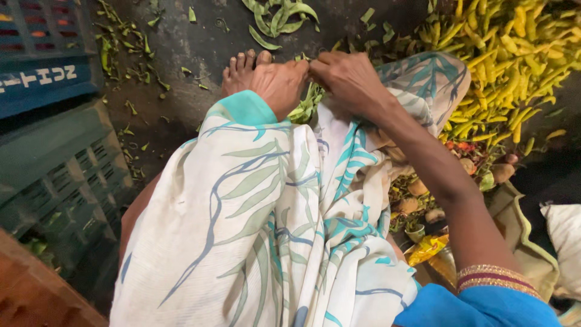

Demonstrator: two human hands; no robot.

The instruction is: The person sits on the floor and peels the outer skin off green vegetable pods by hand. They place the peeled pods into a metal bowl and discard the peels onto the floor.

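Two hands, left hand (pixel 279 82) and right hand (pixel 349 79), were pinched shut on green pods (pixel 305 104) mid-frame; few scraps (pixel 275 18) were dropped, the big yellow-green pile (pixel 508 60) upper right looked untouched.

You wear a white sari (pixel 260 242) printed with long teal and grey-blue leaf sprays, edged by a plain teal border (pixel 245 106). Your right arm has a bright blue blouse sleeve (pixel 478 309) trimmed with a gold and maroon woven band (pixel 496 278). Your foot (pixel 242 69) is bare.
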